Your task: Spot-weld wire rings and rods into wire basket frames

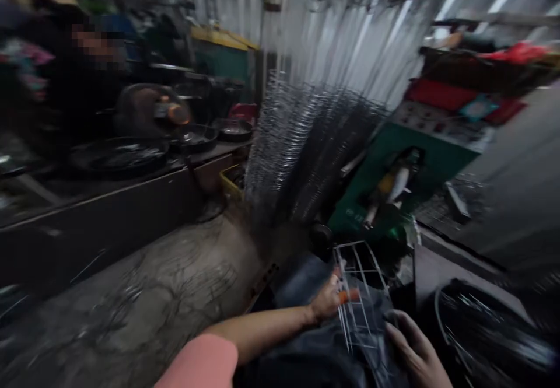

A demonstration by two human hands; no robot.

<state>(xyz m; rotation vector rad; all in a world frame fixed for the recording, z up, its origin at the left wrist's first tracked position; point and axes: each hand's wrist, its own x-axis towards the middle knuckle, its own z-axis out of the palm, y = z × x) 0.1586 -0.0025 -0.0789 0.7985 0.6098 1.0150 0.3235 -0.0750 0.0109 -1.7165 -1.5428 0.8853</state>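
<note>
A silvery, oblong metal-wire rack [362,271], its crossbars already in place, is held over dark cloth [301,350], one side pinched in the left hand's [326,301] grip; the right hand's [411,341] closure and remaining work cannot be told.

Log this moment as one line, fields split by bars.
Left hand: grips wire rack at left side | Right hand: at rack's right edge, contact unclear | Beyond: stacked wirework | View: blurred

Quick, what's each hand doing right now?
Left hand: holding the wire frame.
Right hand: at the wire frame's edge, too blurred to tell its grip.
</note>
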